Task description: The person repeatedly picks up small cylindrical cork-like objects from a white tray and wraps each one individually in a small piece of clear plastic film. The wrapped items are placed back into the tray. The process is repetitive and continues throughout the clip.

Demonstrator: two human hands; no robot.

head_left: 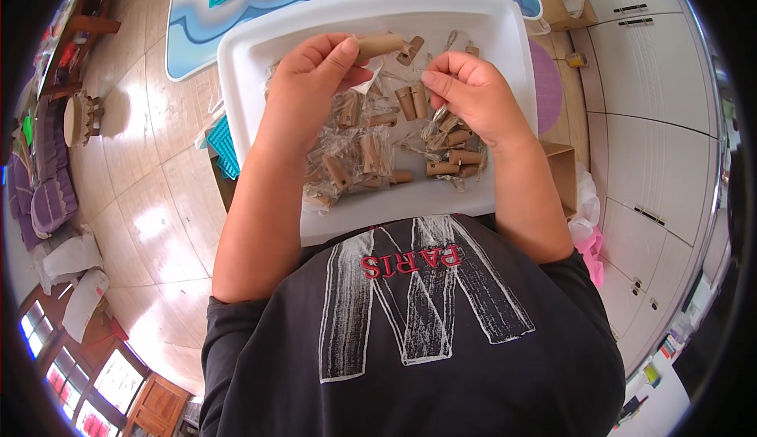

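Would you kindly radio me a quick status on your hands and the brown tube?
Left hand gripping brown tube over white bin. Right hand pinched nearby, contents unclear. Wrapped tubes cluttering bin below.

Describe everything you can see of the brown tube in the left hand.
The brown tube is a slim, plain cylinder, cardboard-like in look. It lies nearly level across the view, over the white tub. The left hand pinches its left end between thumb and fingers, hiding that end. Whether clear film covers its right end is too blurred to tell.
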